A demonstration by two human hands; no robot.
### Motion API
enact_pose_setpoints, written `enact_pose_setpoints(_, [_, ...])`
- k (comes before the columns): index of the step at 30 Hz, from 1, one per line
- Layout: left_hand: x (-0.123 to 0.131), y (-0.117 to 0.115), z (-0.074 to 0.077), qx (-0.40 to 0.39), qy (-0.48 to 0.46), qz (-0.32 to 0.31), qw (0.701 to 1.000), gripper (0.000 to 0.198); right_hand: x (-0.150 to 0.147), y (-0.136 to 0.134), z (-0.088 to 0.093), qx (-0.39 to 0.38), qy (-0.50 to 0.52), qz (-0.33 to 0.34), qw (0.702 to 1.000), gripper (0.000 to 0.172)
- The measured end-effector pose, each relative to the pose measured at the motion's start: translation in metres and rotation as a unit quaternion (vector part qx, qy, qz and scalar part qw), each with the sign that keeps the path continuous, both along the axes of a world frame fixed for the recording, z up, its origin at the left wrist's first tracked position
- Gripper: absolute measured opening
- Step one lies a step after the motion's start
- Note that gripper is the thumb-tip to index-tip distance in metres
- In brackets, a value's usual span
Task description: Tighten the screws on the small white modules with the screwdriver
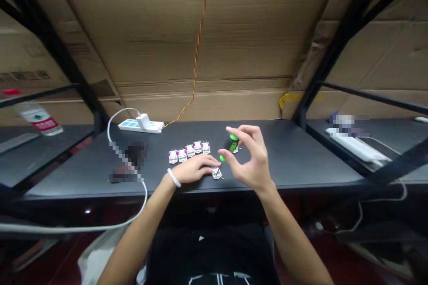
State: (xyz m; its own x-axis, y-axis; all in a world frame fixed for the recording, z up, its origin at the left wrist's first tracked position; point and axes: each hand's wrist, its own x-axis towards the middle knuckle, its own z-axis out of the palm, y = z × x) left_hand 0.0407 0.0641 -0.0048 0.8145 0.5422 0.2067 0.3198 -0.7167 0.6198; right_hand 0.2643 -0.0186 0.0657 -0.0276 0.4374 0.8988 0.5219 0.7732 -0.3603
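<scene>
A small white part (216,173) lies near the front edge of the dark tabletop, with the fingers of my left hand (194,169) on its left side, holding it down. My right hand (251,156) grips a green and black screwdriver (230,144) by its handle, between thumb and fingers. The screwdriver is tilted, and its shaft points down to the white part. Behind my left hand stands a row of several similar white and purple parts (190,150). Another white part (237,149) is partly hidden behind my right hand.
A white power strip (154,127) with a plugged-in adapter lies at the back left, its white cable looping forward over the table (294,164). A blurred dark object (133,156) is left of the parts. Black metal posts stand on both sides; a bottle (42,120) is beyond the left one.
</scene>
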Motion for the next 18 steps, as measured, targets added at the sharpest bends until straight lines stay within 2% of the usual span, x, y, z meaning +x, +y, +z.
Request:
enact_pose_setpoints(3, [-0.0003,0.0011,-0.0009,0.002,0.003,-0.002,1.0,0.032,0.0008,0.0003,-0.0005,-0.011,-0.003,-0.004,1.0,0.045])
enact_pose_setpoints(7, [-0.0006,0.0008,0.0,-0.002,0.002,-0.006,1.0,0.033,0.0023,0.0007,-0.0012,-0.017,-0.011,0.07,0.997,0.052])
enact_pose_setpoints(9, [-0.0005,0.0001,0.0003,-0.001,0.002,-0.005,1.0,0.032,0.0011,0.0007,-0.0014,-0.001,-0.004,0.062,0.998,0.048])
enact_pose_setpoints(13, [-0.0001,0.0001,-0.0006,0.009,0.004,0.003,1.0,0.029,-0.0024,0.0004,-0.0018,0.025,0.005,-0.004,1.0,0.046])
enact_pose_setpoints(18, [-0.0003,0.0008,-0.0006,0.008,0.003,-0.003,1.0,0.031,-0.0016,-0.0005,-0.001,-0.002,-0.008,0.055,0.998,0.055])
